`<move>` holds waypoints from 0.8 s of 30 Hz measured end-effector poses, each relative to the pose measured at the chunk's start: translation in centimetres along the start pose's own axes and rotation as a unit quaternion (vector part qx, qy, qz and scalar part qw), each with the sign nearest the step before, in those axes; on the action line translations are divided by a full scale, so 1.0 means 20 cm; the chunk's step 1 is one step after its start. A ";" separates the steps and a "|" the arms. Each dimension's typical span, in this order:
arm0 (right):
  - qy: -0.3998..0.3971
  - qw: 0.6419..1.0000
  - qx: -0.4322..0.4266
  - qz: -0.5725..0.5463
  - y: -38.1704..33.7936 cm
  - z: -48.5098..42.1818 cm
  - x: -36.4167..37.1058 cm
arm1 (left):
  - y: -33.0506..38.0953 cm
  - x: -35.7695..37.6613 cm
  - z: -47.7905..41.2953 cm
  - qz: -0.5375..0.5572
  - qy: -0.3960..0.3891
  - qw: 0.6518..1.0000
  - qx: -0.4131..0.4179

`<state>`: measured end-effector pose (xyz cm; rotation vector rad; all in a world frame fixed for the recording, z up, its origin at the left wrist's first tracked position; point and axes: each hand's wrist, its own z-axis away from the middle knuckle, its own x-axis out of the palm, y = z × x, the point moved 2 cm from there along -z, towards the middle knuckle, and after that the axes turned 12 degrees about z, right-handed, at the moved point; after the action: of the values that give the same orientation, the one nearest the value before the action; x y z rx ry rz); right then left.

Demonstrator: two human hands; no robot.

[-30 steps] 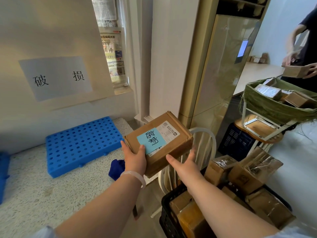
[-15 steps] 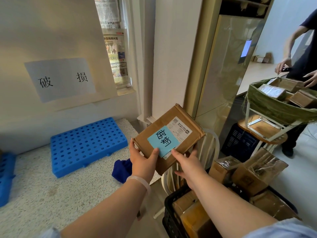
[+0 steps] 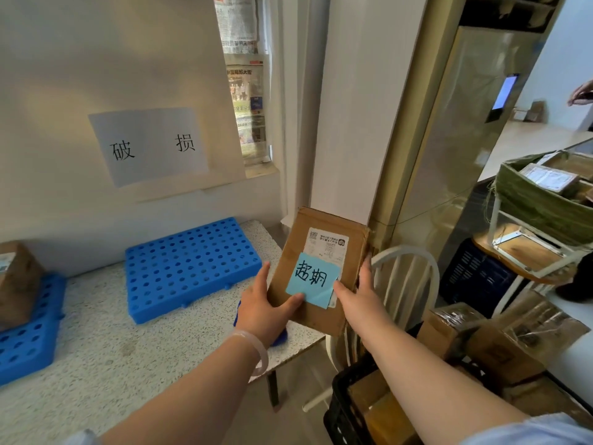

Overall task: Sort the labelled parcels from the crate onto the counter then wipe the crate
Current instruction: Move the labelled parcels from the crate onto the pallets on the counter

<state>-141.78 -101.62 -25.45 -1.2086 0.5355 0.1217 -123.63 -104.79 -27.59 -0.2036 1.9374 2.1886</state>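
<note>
Parcel (image 3: 296, 245) — in both hands (image 3: 261, 311), seemingly tilted

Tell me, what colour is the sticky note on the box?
Light blue sticky note on the box, black handwriting; head view shows it best.

a brown cardboard parcel (image 3: 290, 277) bears a white printed label (image 3: 327, 247) and a pale blue note (image 3: 313, 279) inked in black; grey-speckled white bench (image 3: 112, 348), bright blue hole-dotted pallets (image 3: 189, 268), black crate (image 3: 341, 412)

We're seeing left hand (image 3: 261, 311) and right hand (image 3: 361, 295) bare, forearms too. Left wrist is wearing a translucent white bangle (image 3: 259, 348); pale blue sleeve (image 3: 529, 431) is showing on right arm.
</note>
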 end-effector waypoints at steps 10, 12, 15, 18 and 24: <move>-0.030 0.979 -0.123 0.162 -0.25 0.02 0.63 | -0.17 -0.57 -0.06 -0.010 0.004 1.000 -0.020; -0.051 0.972 -0.141 0.182 -0.31 0.03 0.77 | -0.22 -0.73 -0.06 -0.011 0.001 1.000 -0.012; -0.096 0.960 -0.169 0.201 -0.41 0.04 0.99 | -0.30 -0.97 -0.06 -0.034 0.002 0.999 -0.014; -0.135 0.949 -0.192 0.210 -0.51 0.07 1.21 | -0.36 -1.22 -0.07 -0.062 0.011 0.998 -0.026; -0.224 0.915 -0.211 0.261 -0.65 0.18 1.68 | -0.54 -1.69 -0.04 -0.097 0.034 0.994 -0.032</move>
<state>-106.54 -109.41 -28.77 -1.3720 0.4226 0.9910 -88.25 -106.70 -29.85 -0.4625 1.7988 2.1434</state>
